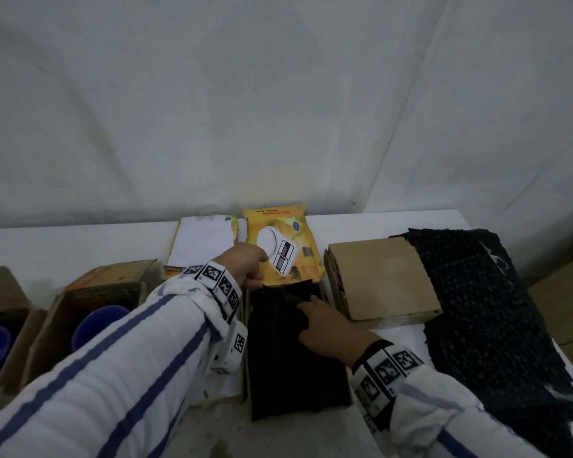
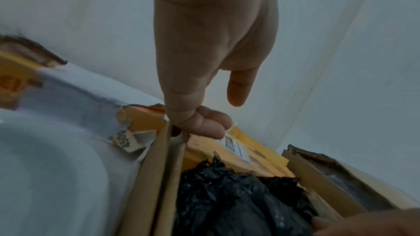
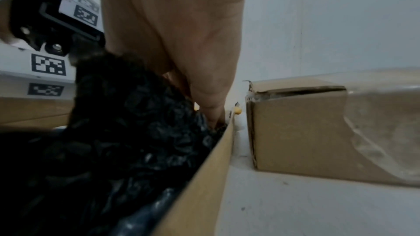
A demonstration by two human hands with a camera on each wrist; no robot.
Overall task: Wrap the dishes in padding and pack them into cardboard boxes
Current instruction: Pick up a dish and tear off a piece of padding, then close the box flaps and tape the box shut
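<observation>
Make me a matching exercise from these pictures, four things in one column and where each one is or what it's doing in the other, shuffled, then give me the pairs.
Things:
1. left hand
2. right hand
3. blue bowl
4. closed brown box

Places or states:
A. sits in an open box at the left
B. pinches the cardboard flap
C. lies beside the sheet of black bubble wrap
D. pushes the black padding down into the open box

Pairs: 1-B, 2-D, 3-A, 4-C

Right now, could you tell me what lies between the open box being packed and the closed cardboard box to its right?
Only a bare strip of white table separates the open box from the closed cardboard box; the right wrist view shows it best.
</observation>
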